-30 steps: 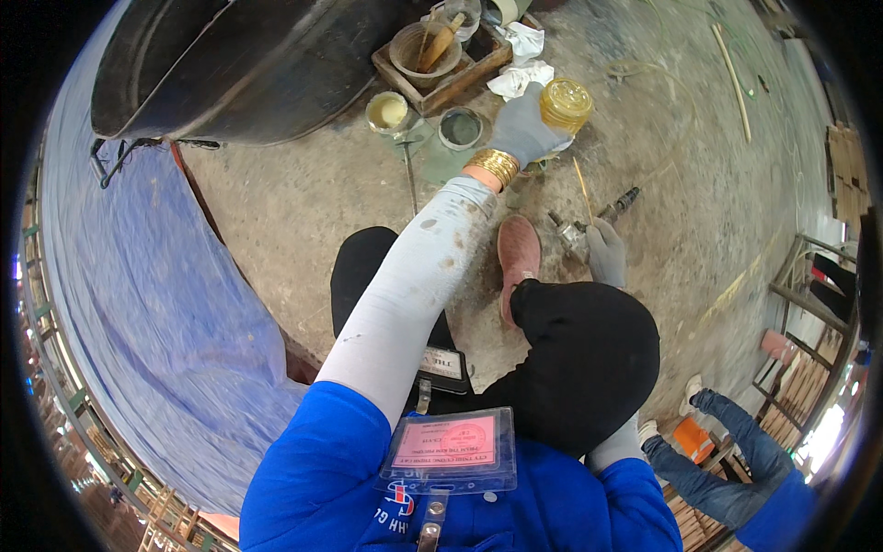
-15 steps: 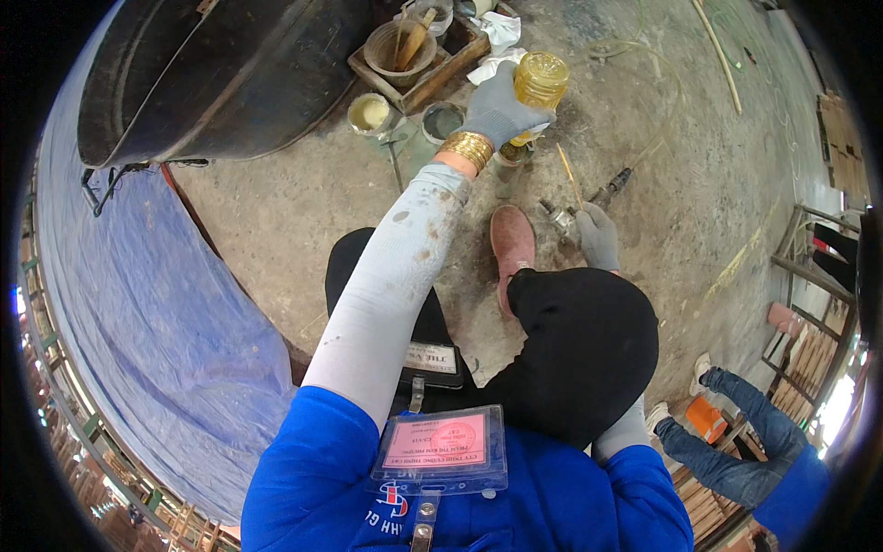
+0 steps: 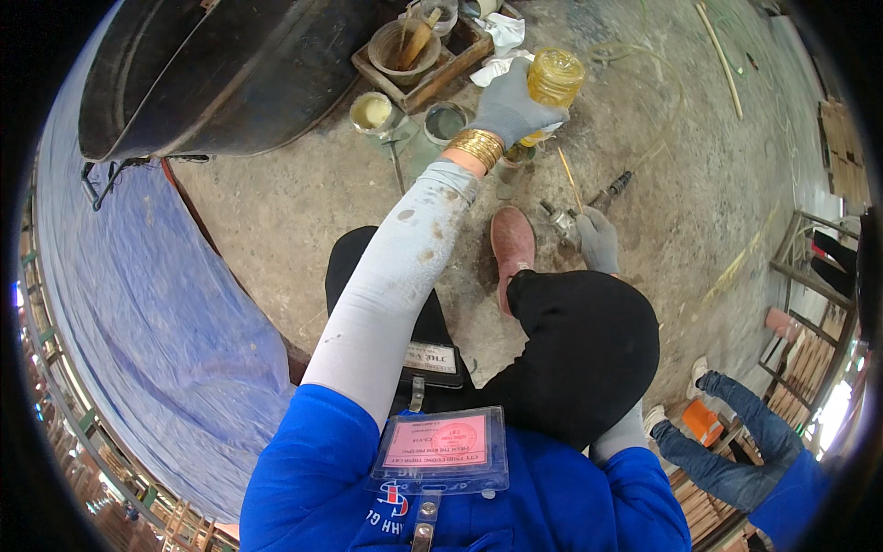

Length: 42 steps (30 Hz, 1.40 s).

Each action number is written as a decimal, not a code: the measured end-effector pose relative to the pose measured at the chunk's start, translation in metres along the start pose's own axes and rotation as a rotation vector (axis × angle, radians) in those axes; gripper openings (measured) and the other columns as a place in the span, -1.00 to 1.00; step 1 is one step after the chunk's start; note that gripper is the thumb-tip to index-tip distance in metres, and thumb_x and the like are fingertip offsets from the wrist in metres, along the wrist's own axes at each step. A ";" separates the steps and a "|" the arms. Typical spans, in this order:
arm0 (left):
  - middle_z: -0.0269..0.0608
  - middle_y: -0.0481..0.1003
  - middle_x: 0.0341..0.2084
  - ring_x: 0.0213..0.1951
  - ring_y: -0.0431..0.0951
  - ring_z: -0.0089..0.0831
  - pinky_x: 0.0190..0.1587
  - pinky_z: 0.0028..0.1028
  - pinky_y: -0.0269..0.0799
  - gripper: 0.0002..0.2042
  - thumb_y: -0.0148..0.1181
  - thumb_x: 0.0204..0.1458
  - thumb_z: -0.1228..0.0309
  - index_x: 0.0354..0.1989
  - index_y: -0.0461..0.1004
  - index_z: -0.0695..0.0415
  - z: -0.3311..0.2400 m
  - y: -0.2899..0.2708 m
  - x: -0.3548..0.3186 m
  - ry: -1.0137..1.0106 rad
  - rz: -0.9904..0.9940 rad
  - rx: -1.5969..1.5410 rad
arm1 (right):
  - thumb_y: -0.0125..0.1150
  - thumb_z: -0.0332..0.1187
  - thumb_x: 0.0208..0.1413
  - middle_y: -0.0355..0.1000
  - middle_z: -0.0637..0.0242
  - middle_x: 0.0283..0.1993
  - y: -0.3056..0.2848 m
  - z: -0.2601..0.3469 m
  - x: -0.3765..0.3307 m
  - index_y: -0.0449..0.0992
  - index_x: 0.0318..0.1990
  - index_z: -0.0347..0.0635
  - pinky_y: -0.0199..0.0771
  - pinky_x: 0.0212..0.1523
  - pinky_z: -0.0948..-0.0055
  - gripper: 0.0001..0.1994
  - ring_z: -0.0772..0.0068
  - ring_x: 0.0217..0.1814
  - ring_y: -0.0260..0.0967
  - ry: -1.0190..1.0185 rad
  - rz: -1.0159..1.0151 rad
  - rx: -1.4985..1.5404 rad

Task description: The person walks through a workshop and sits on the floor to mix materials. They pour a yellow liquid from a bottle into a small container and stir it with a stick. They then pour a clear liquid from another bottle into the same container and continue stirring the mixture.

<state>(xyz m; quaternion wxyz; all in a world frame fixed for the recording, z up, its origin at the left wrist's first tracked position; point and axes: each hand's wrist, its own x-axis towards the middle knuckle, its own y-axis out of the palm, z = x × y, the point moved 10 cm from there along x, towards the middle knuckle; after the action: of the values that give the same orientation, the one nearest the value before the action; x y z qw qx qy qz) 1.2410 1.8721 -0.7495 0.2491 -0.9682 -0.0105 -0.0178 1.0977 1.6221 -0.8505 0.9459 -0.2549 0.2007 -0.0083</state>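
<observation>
Overhead, amber-filled jar in left hand

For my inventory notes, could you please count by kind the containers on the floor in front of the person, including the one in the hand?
Amber translucent jar, held in the grey-gloved left hand: 1
Small round open tins, one with cream paste, one dark inside: 2
Brown round bowl with a stick, in a wooden tray: 1
Total: 4

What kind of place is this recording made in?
Probably a workshop floor, perhaps for finishing furniture: bare stained concrete floor, small open tins beside a wooden tray, stacked wooden frames, and the left hand holding a yellowish jar.
</observation>
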 end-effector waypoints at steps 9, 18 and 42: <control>0.02 0.49 -0.36 -0.26 0.51 -0.12 -0.16 -0.35 0.41 -0.32 0.33 -0.46 0.03 -0.14 0.30 0.19 -0.011 0.000 -0.001 0.042 -0.025 -0.004 | -0.03 -0.40 0.04 0.29 0.53 -0.54 0.002 0.008 -0.002 0.45 -0.20 -0.33 0.16 -0.47 0.67 -0.77 0.74 -0.48 0.15 -0.029 0.031 0.001; 0.01 0.48 -0.37 -0.29 0.51 -0.10 -0.20 -0.30 0.41 -0.31 0.30 -0.46 0.00 -0.14 0.30 0.17 -0.013 -0.002 -0.001 0.015 -0.005 0.083 | -0.02 -0.39 0.03 0.28 0.52 -0.53 0.004 0.022 -0.006 0.45 -0.21 -0.33 0.18 -0.47 0.64 -0.77 0.70 -0.49 0.16 -0.027 0.033 0.024; -0.05 0.49 -0.37 -0.29 0.52 -0.18 -0.19 -0.35 0.42 -0.32 0.33 -0.49 -0.02 -0.17 0.33 0.15 -0.015 -0.006 0.000 0.007 -0.029 0.078 | -0.01 -0.35 0.02 0.28 0.46 -0.60 0.003 0.011 -0.006 0.46 -0.29 -0.26 0.18 -0.60 0.58 -0.81 0.67 -0.60 0.16 0.019 0.012 0.103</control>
<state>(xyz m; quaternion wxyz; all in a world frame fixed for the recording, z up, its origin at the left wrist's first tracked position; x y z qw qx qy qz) 1.2405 1.8700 -0.7338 0.2866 -0.9574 -0.0243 -0.0242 1.0961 1.6309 -0.8412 0.9559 -0.2045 0.2104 -0.0151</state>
